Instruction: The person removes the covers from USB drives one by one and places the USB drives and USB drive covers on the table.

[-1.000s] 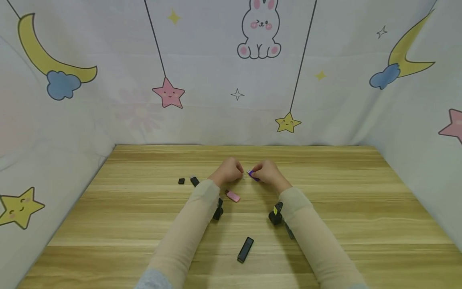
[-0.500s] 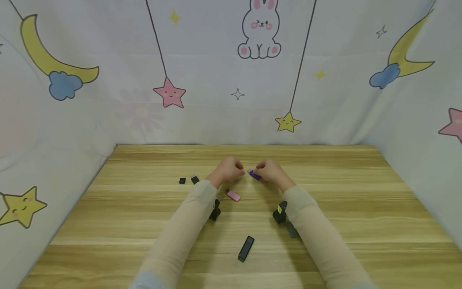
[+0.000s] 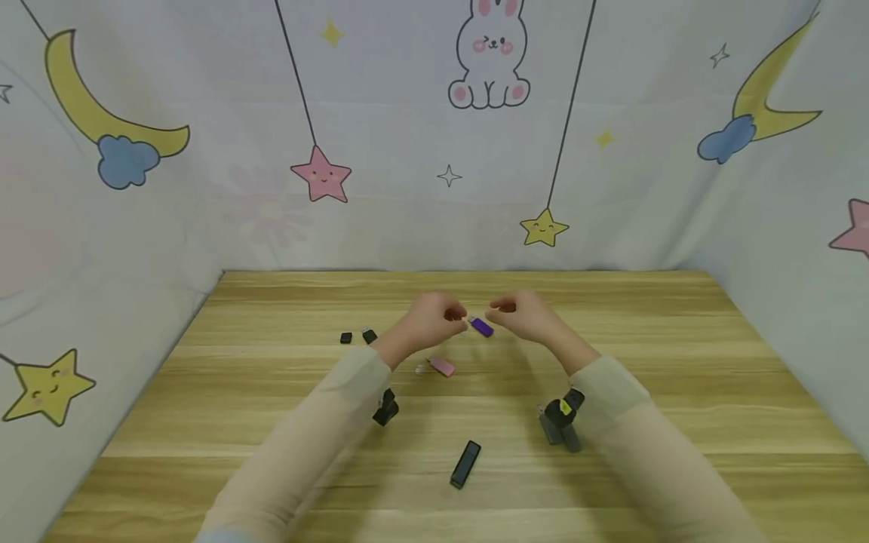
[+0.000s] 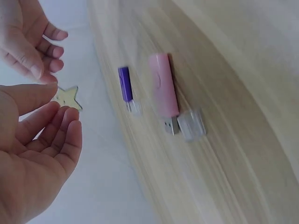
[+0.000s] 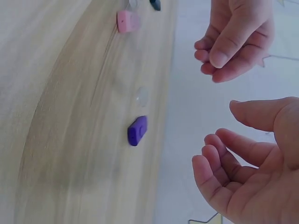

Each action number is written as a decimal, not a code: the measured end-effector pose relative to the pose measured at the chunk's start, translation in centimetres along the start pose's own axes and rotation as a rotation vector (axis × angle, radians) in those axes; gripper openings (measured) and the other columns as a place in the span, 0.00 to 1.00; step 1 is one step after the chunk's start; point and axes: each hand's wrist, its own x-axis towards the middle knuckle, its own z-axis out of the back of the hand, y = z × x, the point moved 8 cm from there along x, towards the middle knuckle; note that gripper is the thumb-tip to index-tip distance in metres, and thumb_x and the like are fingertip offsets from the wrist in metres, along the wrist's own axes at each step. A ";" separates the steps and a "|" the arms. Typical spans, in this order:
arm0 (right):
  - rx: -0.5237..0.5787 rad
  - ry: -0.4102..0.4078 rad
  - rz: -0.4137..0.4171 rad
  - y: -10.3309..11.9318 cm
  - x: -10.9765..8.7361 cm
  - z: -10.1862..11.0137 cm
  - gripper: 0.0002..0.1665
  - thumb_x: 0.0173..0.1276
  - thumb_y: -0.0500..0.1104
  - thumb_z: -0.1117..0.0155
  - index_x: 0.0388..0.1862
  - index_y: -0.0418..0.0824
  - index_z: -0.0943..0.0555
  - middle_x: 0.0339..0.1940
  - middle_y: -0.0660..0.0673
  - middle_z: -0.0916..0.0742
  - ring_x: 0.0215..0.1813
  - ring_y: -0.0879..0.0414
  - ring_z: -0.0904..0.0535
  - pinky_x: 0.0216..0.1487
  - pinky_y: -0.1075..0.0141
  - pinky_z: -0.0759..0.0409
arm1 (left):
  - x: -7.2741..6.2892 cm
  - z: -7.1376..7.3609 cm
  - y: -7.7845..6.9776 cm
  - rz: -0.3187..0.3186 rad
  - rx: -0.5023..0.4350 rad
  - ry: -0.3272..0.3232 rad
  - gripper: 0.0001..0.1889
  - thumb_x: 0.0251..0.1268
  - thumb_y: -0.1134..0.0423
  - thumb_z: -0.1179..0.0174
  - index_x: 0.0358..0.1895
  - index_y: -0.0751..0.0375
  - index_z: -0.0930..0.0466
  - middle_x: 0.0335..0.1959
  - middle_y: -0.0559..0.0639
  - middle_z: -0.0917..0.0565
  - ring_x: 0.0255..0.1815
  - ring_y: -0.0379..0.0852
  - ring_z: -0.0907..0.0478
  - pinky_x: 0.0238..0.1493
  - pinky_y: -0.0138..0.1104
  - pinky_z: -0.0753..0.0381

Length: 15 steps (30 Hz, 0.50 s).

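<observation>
A purple USB stick [image 3: 482, 326] lies on the wooden table, its plug end towards my left hand. Beside that plug sits a small clear cap [image 4: 136, 107]. My left hand [image 3: 433, 320] is lifted just left of the stick, fingers loosely bent, holding nothing. On the other side my right hand [image 3: 528, 314] hovers above the table, thumb and fingers apart, with nothing between them. Nearer to me lie a pink USB stick [image 3: 443, 366] with its metal plug bare and another clear cap [image 4: 191, 125] beside it.
A black USB stick [image 3: 370, 335] and a small black cap [image 3: 346, 338] lie left of my left hand. Closer in rests a long black stick [image 3: 465, 464]. Grey flat pieces [image 3: 570, 439] lie below the right wrist camera [image 3: 560, 412]. A printed cloth [image 3: 400, 226] stands behind the table.
My right hand has let go of the purple USB stick and moved up and right. The left hand has lifted slightly off the table, its fingers looser. The purple stick stays lying there.
</observation>
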 end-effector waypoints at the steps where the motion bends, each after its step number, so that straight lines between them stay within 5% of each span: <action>1: -0.002 -0.001 0.019 0.3 -0.4 0.2 0.27 0.73 0.49 0.45 0.62 0.32 0.26 0.57 0.34 0.19 0.58 0.42 0.24 0.54 0.50 0.23 | -0.3 -0.1 -0.5 -0.018 0.005 0.006 0.13 0.66 0.65 0.40 0.50 0.69 0.19 0.42 0.55 0.17 0.42 0.47 0.21 0.45 0.37 0.21; 9: 0.003 -0.020 0.118 2.1 -4.3 0.7 0.23 0.72 0.45 0.42 0.58 0.30 0.23 0.48 0.37 0.16 0.49 0.46 0.20 0.47 0.55 0.20 | -2.6 -1.5 -3.0 -0.124 -0.044 0.095 0.12 0.65 0.67 0.39 0.49 0.71 0.19 0.38 0.53 0.18 0.31 0.44 0.21 0.35 0.31 0.21; 15: 0.009 0.003 0.144 3.2 -7.4 -0.7 0.20 0.70 0.44 0.39 0.54 0.31 0.20 0.40 0.44 0.15 0.42 0.53 0.22 0.40 0.61 0.22 | -4.3 -2.6 -3.5 -0.208 -0.016 0.154 0.10 0.63 0.68 0.37 0.45 0.70 0.18 0.39 0.55 0.17 0.36 0.43 0.21 0.37 0.29 0.21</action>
